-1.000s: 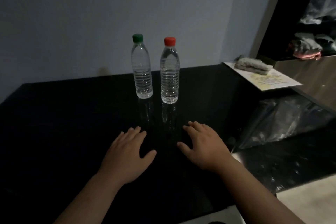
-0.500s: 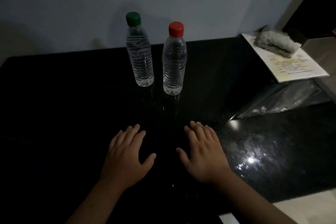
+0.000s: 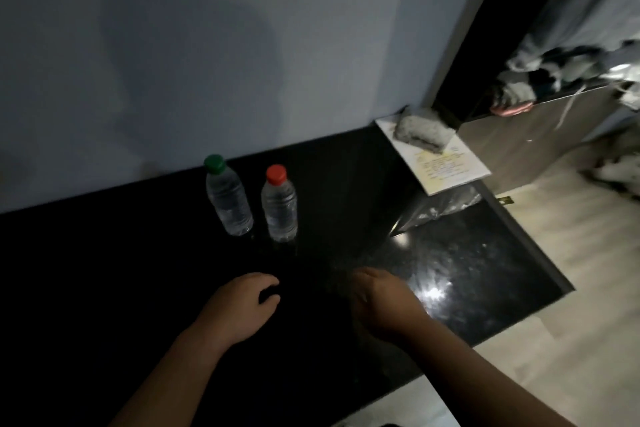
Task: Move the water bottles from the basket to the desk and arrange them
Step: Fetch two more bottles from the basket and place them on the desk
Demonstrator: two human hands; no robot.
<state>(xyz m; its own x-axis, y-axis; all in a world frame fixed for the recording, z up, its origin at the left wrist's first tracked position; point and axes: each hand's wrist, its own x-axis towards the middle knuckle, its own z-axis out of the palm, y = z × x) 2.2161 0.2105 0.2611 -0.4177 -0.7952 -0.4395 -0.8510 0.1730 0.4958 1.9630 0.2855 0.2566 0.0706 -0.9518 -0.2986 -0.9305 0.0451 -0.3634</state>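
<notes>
2 hands, 2 bottles, all on or over the black worktop point(image 3: 104, 270). Left hand point(image 3: 242, 305) hangs low over the surface, fingers loosely bent down, nothing in it. Right hand point(image 3: 381, 302) sits beside it with a gap between them; it's blurred and its fingers are hidden, so can't tell if it's curled or relaxed, and nothing shows in it. Green-cap bottle point(image 3: 228, 198) stands upright just beyond the left hand, and the red-cap bottle point(image 3: 278, 208) is upright just beside it, ahead of the gap between the hands. Well beyond the right hand, to its right: 1 paper sheet point(image 3: 450, 170) with 1 grey cloth lump point(image 3: 422, 130) on it, and 1 clear plastic bag point(image 3: 440, 208) nearer.
</notes>
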